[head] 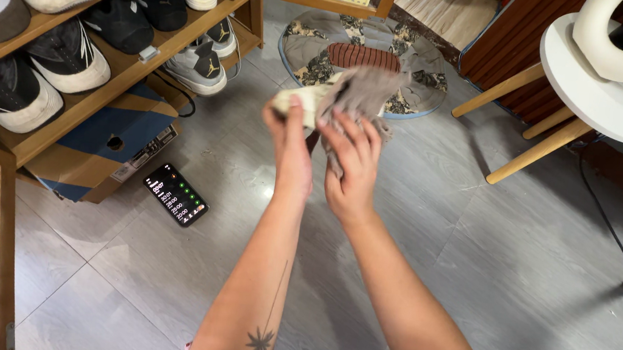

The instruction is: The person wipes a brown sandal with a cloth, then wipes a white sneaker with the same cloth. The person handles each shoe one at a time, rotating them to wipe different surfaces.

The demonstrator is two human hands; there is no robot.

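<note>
Seen from above, two bare arms reach out over a grey tiled floor (513,293). The left hand (289,146) grips a pale shoe (299,101) steady, while the right hand (354,168) clutches a grey cloth (362,88) pressed against it. A shoe rack (128,66) stands far left, a phone (176,194) lies below.

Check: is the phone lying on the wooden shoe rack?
No, the phone lies on the grey floor tiles beside the cardboard box.

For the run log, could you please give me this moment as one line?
left hand: holds pale shoe | right hand: presses grey cloth on it | phone on tiled floor | shoe rack beside
</note>
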